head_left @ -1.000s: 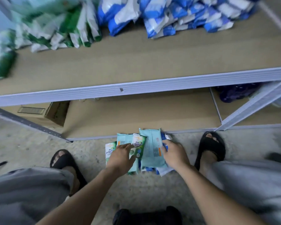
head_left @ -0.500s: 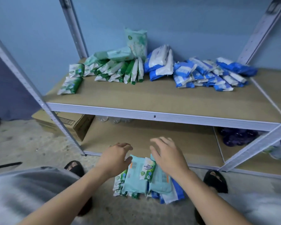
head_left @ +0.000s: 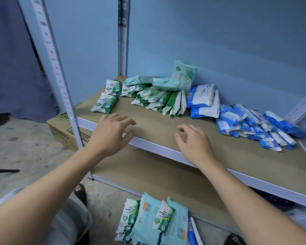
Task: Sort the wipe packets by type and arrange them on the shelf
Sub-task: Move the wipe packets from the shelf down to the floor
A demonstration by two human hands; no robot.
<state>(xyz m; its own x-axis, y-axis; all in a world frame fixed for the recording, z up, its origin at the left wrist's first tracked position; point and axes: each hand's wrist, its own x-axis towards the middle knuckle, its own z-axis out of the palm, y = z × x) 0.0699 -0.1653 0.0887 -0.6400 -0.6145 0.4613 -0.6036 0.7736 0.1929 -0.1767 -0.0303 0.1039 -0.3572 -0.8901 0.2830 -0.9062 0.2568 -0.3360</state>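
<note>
Head view: both hands reach over the front edge of the shelf [head_left: 166, 131] at mid frame, and neither holds anything. The left hand [head_left: 109, 133] has its grip spread wide, fingers apart; the right hand [head_left: 194, 144] has its grip loosely curled but apart too.

Green wipe packets [head_left: 157, 98] lie fanned at upper centre, with two more green packets [head_left: 106, 101] off to their left and a tall pale-green pack [head_left: 183, 75] standing against the wall. Blue wipe packets [head_left: 254, 124] are heaped at right. An unsorted pile [head_left: 154, 220] of green, pale-teal and blue packets lies on the floor at the bottom of the frame.

These look like soft, light, slick foil pouches that sag and slide; I would pinch each across its flat faces near the middle, or gather several by their long edges.

A cardboard box [head_left: 64, 128] sits under the shelf at left. The upright post [head_left: 60, 82] crowds the left hand's side; otherwise the front of the shelf is bare.
</note>
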